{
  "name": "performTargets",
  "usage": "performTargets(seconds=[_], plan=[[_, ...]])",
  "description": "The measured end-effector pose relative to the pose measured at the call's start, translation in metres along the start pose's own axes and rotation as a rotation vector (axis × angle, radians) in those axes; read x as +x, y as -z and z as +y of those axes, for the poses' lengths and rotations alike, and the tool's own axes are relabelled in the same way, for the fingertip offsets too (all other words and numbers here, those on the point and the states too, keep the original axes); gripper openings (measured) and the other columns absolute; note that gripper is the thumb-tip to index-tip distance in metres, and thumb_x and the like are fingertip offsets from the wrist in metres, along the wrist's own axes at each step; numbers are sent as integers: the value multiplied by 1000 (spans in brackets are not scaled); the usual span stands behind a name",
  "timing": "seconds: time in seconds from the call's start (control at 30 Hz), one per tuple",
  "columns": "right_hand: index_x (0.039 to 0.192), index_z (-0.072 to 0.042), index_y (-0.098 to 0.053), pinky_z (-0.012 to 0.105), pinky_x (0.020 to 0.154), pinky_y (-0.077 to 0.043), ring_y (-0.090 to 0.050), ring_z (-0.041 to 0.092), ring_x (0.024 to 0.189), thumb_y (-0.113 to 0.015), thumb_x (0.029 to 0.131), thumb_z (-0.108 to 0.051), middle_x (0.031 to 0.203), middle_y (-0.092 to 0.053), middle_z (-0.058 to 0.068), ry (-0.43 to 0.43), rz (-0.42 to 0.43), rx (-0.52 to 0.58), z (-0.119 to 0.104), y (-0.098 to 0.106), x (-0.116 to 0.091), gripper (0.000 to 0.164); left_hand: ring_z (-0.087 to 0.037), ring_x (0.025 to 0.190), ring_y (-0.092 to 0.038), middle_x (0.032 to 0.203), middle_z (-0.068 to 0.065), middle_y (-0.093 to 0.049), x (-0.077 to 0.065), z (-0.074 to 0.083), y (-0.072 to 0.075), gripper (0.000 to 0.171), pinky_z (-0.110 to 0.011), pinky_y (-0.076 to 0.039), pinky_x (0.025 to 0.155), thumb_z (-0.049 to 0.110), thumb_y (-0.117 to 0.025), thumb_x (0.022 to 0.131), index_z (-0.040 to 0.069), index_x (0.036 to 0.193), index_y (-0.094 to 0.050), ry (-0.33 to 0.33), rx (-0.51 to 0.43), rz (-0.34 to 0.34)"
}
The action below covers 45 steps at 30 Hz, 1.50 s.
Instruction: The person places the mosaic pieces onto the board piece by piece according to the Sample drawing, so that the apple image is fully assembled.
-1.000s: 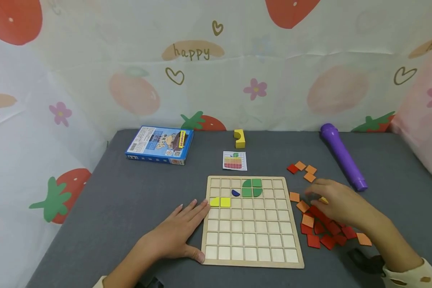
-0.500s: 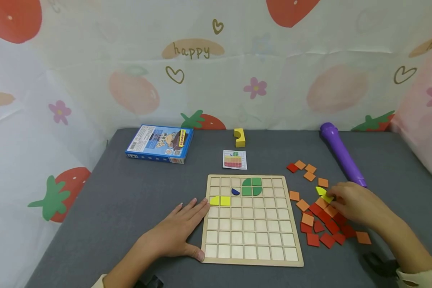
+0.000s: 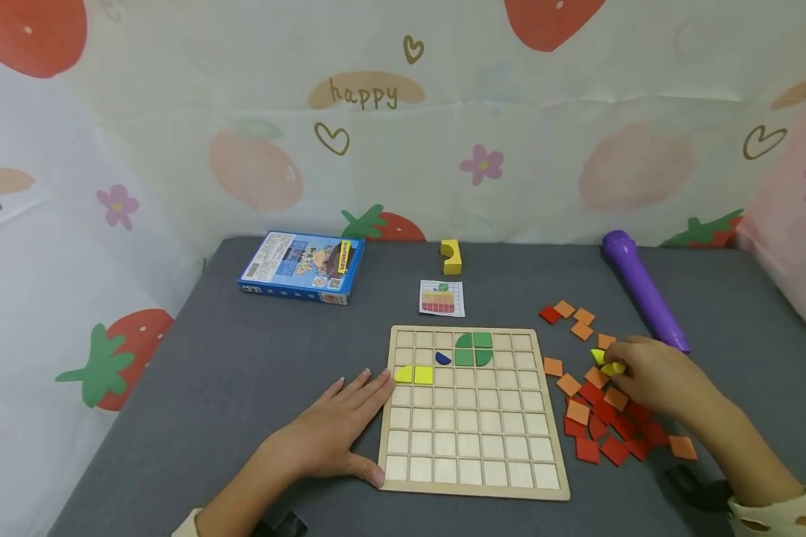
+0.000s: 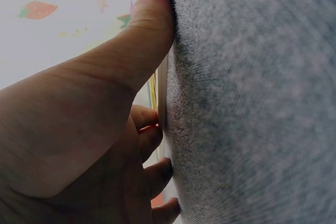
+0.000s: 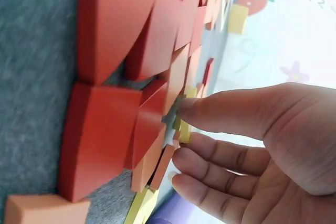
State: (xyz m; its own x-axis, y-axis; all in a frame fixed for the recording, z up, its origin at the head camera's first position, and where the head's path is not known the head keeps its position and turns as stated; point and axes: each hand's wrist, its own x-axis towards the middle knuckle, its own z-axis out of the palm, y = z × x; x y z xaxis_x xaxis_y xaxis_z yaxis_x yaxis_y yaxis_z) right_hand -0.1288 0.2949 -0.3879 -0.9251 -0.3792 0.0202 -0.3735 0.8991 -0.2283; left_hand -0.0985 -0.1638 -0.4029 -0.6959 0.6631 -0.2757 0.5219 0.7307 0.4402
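Note:
My right hand (image 3: 661,377) is over the loose tiles right of the board, thumb and index finger pinching a yellow tile (image 3: 613,368). In the right wrist view, that yellow tile (image 5: 186,121) shows between thumb and fingertips, the other fingers curved below. Another yellow tile (image 3: 598,356) lies just beyond it. My left hand (image 3: 336,429) rests with fingers stretched along the left side of the wooden grid board (image 3: 466,492), thumb at its near corner. On the board sit green tiles (image 3: 465,358), a dark blue piece (image 3: 443,358) and yellow tiles (image 3: 424,375).
Red tiles (image 3: 587,450) and orange tiles (image 3: 554,367) lie scattered right of the board. Behind it are a small pattern card (image 3: 442,298) and a yellow notched block (image 3: 451,257). A blue box (image 3: 302,266) stands back left; a purple stick (image 3: 645,291) lies back right.
My right hand has shifted right off the yellow tiles, uncovering them and some orange ones, then its fingertips came onto one yellow tile. My left hand has stayed against the board.

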Motion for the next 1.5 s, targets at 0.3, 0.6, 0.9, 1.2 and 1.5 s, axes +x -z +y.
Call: performTargets(seconds=[0.3, 0.6, 0.9, 1.2, 1.5], plan=[[99, -8, -75, 35, 64, -50, -56, 16, 75, -79, 83, -2, 91, -62, 0, 41, 11, 94, -25, 4, 6, 18, -28, 152, -6, 168, -1, -9, -1, 2, 2, 119, -56, -7, 119, 70, -71, 76, 15, 163, -13, 17, -1, 5], [101, -6, -74, 24, 53, -44, -47, 5, 64, -81, 79, 2, 90, -59, 0, 202, 66, 111, -62, 1, 19, 24, -27, 153, -5, 168, 0, -8, 0, 1, 0, 119, -56, -7, 119, 72, -70, 75, 15, 163, -12, 27, 8, 0], [110, -4, -72, 23, 56, -44, -48, 8, 68, -79, 83, 0, 94, -58, 2, 267, 33, 168, -98, -10, 42, 28, -27, 153, -5, 168, 0, -7, 0, 1, 0, 119, -56, -7, 119, 70, -71, 76, 16, 163, -12, 25, 9, -7], [104, -5, -73, 22, 58, -43, -46, 9, 69, -78, 87, -6, 87, -54, 0, 348, -28, 157, -133, -29, 63, 18, -27, 153, -4, 168, 0, -8, 1, 2, 1, 118, -56, -8, 119, 71, -70, 76, 16, 163, -12, 27, 8, -12], [80, -11, -66, 26, 57, -42, -44, 11, 63, -78, 89, -21, 74, -50, -4, 295, -19, 14, -158, -45, 81, 18, -26, 153, -4, 168, 1, -6, 2, 1, -1, 119, -55, -7, 119, 72, -70, 75, 16, 163, -11, 33, 28, -22]])
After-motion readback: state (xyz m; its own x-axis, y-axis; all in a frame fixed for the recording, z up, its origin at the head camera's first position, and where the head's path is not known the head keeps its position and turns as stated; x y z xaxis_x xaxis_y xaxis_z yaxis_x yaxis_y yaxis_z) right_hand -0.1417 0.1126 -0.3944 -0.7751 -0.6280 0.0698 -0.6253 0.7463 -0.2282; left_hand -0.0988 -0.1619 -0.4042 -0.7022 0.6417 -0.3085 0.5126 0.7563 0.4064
